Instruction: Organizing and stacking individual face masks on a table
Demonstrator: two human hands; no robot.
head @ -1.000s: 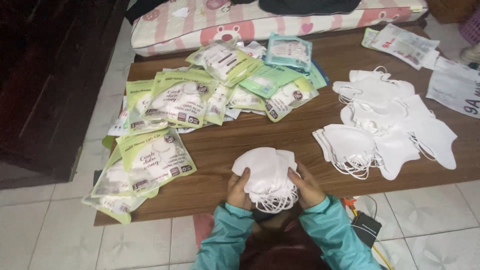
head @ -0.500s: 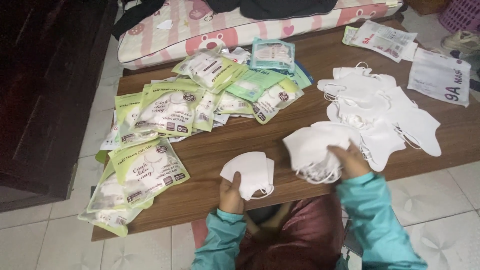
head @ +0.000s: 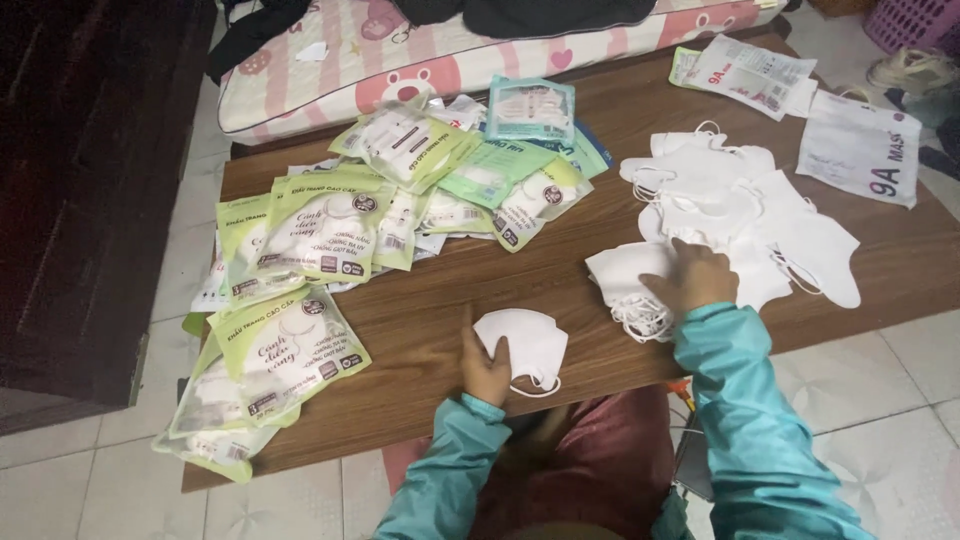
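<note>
White face masks lie on a brown wooden desk [head: 420, 330], and the person in teal sleeves works among them with both hands well apart. The left hand [head: 484, 368] grips the left edge of a single folded mask [head: 528, 346], fingers closed on it, with the mask lying flat on the desk near the front edge and its ear loop trailing below. The right hand [head: 693, 277] rests palm down on a small stack of masks [head: 625, 280], fingers spread over its top; whether it pinches any mask cannot be told. Loops hang from that stack toward the desk edge. Just beyond the right hand spreads a loose pile of white masks [head: 760, 200], overlapping one another. Beyond and to the left of the left hand lies a broad heap of green and clear packets [head: 330, 230], some fanned out, some hanging over the desk's left corner. Farther beyond the right hand, white printed bags [head: 860, 150] lie at the desk's far corner. A pink patterned cushion [head: 400, 50] runs along the far edge.
</note>
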